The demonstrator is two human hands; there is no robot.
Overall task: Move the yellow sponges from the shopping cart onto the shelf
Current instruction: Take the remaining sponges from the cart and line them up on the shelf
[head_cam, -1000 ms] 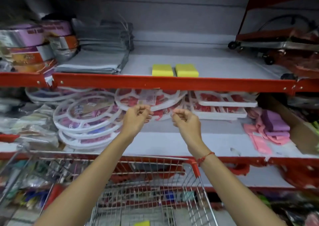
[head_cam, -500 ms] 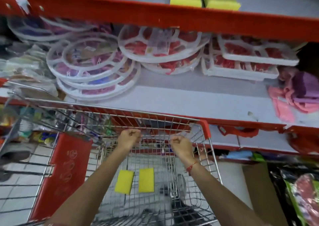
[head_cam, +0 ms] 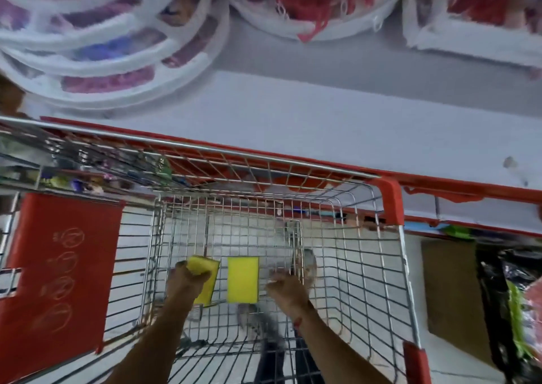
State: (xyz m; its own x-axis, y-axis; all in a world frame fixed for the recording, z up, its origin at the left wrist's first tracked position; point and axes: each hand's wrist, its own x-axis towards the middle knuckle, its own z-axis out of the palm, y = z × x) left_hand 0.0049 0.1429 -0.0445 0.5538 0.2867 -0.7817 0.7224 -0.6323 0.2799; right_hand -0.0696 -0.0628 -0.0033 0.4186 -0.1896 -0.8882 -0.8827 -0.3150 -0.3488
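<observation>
1. I see the left hand [head_cam: 189, 279] down in the wire shopping cart [head_cam: 366, 266], fingers wrapped over the left yellow sponge [head_cam: 205, 278].
2. Right yellow sponge [head_cam: 243, 279] lies flat on the cart floor, just beside the first.
3. Right hand [head_cam: 287, 288] next to it; blurred, grip unreadable.
4. Grey shelf [head_cam: 322, 114] beyond the cart.

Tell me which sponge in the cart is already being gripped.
The left sponge: the left hand closes on it. The right sponge lies untouched beside the right hand.
</observation>
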